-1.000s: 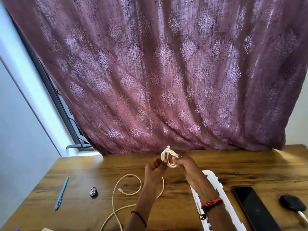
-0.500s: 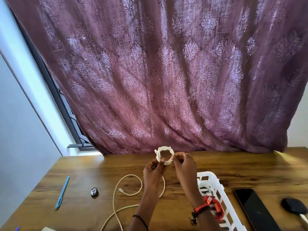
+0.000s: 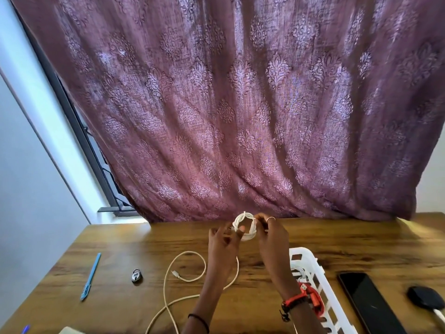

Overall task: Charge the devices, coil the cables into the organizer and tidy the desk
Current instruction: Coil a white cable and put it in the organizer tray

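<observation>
A small coiled white cable (image 3: pixel 248 227) is held up above the wooden desk (image 3: pixel 361 242) between both hands. My right hand (image 3: pixel 272 235) pinches the coil's right side. My left hand (image 3: pixel 222 239) touches its left side with a fingertip, the other fingers spread. A second white cable (image 3: pixel 187 280) lies loose in loops on the desk under my left arm. A white slotted organizer basket (image 3: pixel 310 266) stands to the right of my right arm, with cables and something red inside. A black phone (image 3: pixel 368 302) lies right of the basket.
A blue pen (image 3: pixel 91 276) and a small padlock (image 3: pixel 136 276) lie on the desk's left part. A black round device (image 3: pixel 426 297) with a white cable sits at the right edge. A purple patterned curtain (image 3: pixel 240 104) hangs behind the desk.
The coil has been turned from edge-on to an open ring facing me. My left fingers have loosened and spread. The camera view shifted, so the basket's inside now shows.
</observation>
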